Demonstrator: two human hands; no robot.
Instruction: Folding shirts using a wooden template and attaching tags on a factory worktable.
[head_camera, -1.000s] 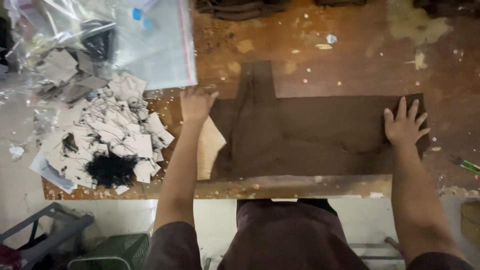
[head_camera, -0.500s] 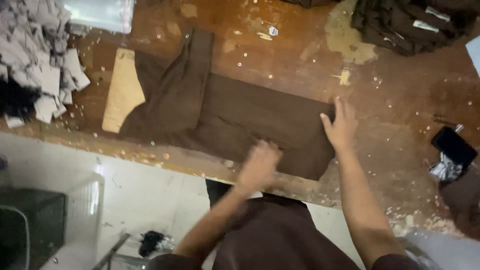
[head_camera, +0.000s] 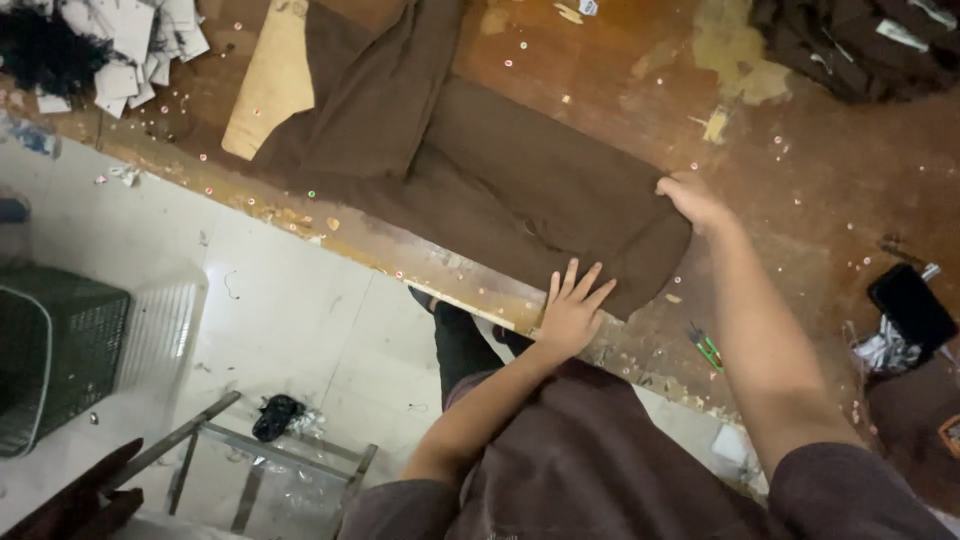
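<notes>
A brown garment lies folded flat on a worn wooden table, one long strip of it running up toward the far edge. My left hand rests flat on the garment's near right corner at the table edge, fingers spread. My right hand sits at the far right corner of the cloth, fingers curled over its edge. A tan cardboard piece sticks out from under the garment's left end.
White paper tags and a black tuft lie far left. More dark garments are piled at the far right. Green snips and a black flat device lie right. A black basket and metal frame stand on the floor.
My left hand has left the garment's left end and come down flat at its near right corner. My right hand has shifted to the far right corner. The view has swung right.
</notes>
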